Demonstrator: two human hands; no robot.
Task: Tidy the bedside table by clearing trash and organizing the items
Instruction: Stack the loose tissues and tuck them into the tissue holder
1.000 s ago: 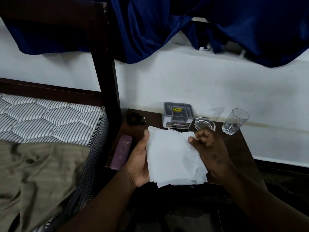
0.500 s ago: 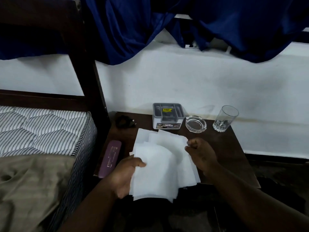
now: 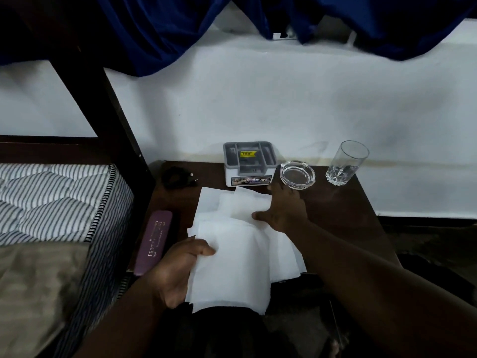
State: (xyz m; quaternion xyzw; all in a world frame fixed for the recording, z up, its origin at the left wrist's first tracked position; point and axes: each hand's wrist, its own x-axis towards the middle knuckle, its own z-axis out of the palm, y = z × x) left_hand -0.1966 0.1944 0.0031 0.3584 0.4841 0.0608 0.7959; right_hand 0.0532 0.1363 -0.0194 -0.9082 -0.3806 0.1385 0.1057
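Several white paper sheets (image 3: 232,244) lie fanned over the front middle of the dark wooden bedside table (image 3: 346,208). My left hand (image 3: 178,270) grips the near sheets at their left edge, thumb on top, past the table's front edge. My right hand (image 3: 282,208) rests flat on the far sheets, fingers spread, just in front of the grey and white box (image 3: 248,164). A glass ashtray (image 3: 297,174) and a drinking glass (image 3: 346,162) stand at the back right.
A purple case (image 3: 154,241) lies along the table's left edge beside the striped mattress (image 3: 51,200). A small black object (image 3: 178,177) sits at the back left. The dark bedpost (image 3: 103,99) rises on the left; blue cloth (image 3: 180,27) hangs above.
The sheets came down from in front of me onto the table and fanned out. My right hand opened and moved forward onto the far sheets. My left hand slid toward the near edge.
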